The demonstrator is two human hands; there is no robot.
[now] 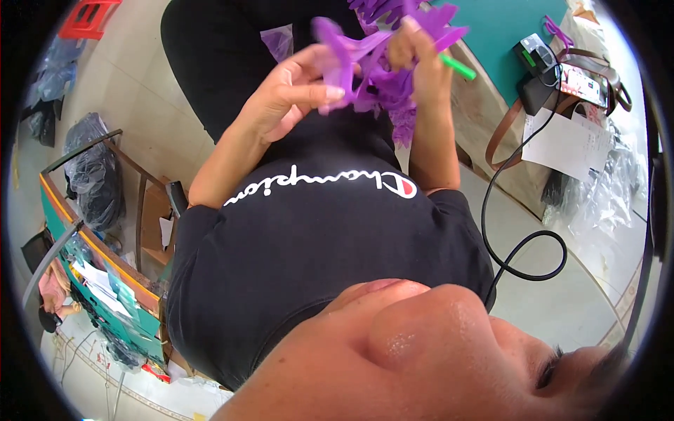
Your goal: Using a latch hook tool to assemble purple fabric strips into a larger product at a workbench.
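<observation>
A purple lace garment (393, 88) with smooth straps and scalloped lace edges is held up between my hands, above my lap. My left hand (291, 91) pinches a smooth purple strap (340, 59) between thumb and fingers; part of the strap is smeared by motion. At the right, my right hand (421, 59) is closed on the gathered purple fabric. A short green stick-like tool (458, 67) juts out from that hand's outer side, its other end hidden. More purple lace lies behind, at the top edge.
On the right, a teal table (502, 35) bears a black device (537, 56), a phone (584, 85), a brown strap (502, 140) and papers (565, 144). A black cable (484, 203) loops down beside me. Leftward are a teal desk (105, 281), a plastic-wrapped black bundle (95, 172) and a red stool (88, 17).
</observation>
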